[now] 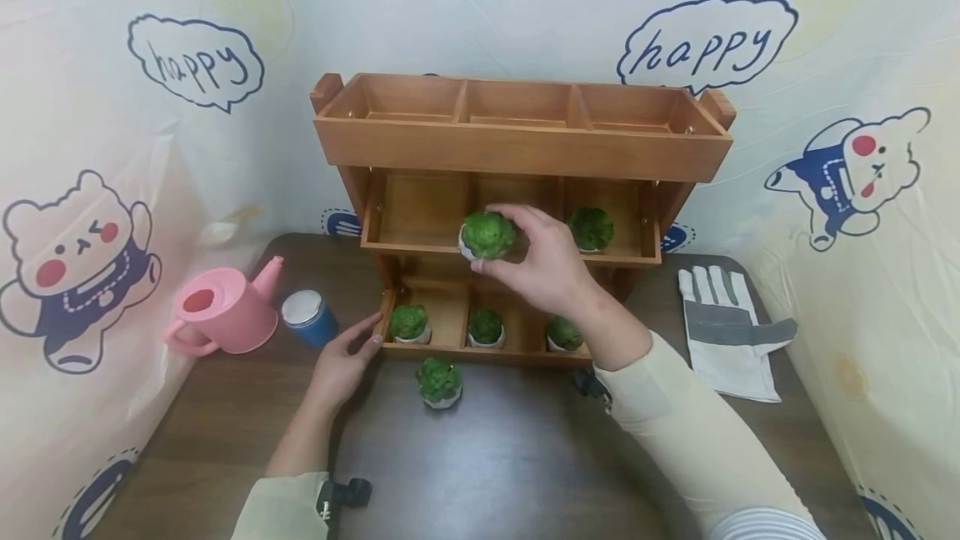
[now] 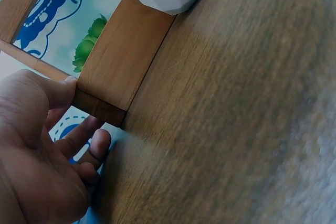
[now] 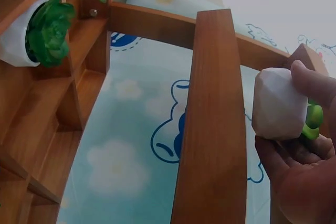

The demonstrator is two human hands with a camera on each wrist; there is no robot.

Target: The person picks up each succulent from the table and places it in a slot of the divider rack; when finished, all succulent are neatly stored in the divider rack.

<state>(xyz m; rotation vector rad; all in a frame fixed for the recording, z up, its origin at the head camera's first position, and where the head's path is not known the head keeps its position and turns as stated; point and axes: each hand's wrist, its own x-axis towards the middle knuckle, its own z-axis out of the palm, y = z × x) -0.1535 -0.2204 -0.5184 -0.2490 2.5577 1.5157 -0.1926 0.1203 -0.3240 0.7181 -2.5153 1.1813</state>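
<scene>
My right hand [image 1: 551,261] holds a small potted succulent [image 1: 487,234] between thumb and fingers, in front of the middle tier of a three-tier wooden shelf [image 1: 517,148]. Its white faceted pot [image 3: 278,103] shows in the right wrist view. With the thumb against it and fingers curled around, my left hand [image 1: 341,369] grips the bottom tier's front left corner [image 2: 100,106]. One succulent [image 1: 591,227] sits in the middle tier's right compartment. Along the bottom tier stand a left succulent [image 1: 408,323], a centre one and a right one partly behind my right arm. Another succulent [image 1: 438,382] stands on the table before the shelf.
A pink watering can [image 1: 228,315] and a blue jar with a pale lid [image 1: 310,317] stand left of the shelf. To its right lies a grey and white work glove [image 1: 727,332]. Printed cloth hangs behind and at both sides of the dark wooden table [image 1: 480,473].
</scene>
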